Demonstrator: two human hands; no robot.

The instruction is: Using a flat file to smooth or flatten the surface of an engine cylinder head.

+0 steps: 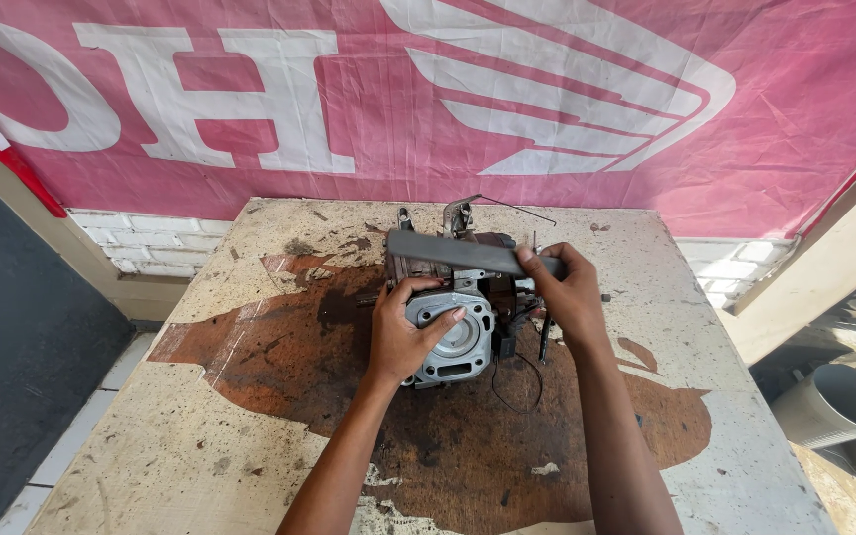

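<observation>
A small grey metal engine block (453,337) with a round cylinder opening sits in the middle of a worn, stained workbench (250,436). My left hand (403,332) rests on the block's left side, fingers curled over its top edge. A long flat dark grey strip (448,253) lies across the top of the engine, and my right hand (567,292) pinches its right end. Thin black wires (517,381) trail from the engine's lower right.
A pink and white banner (428,99) hangs behind the bench over a white brick wall (151,243). A grey plastic pipe (834,406) lies off the bench's right side. A dark floor (22,367) drops away at the left.
</observation>
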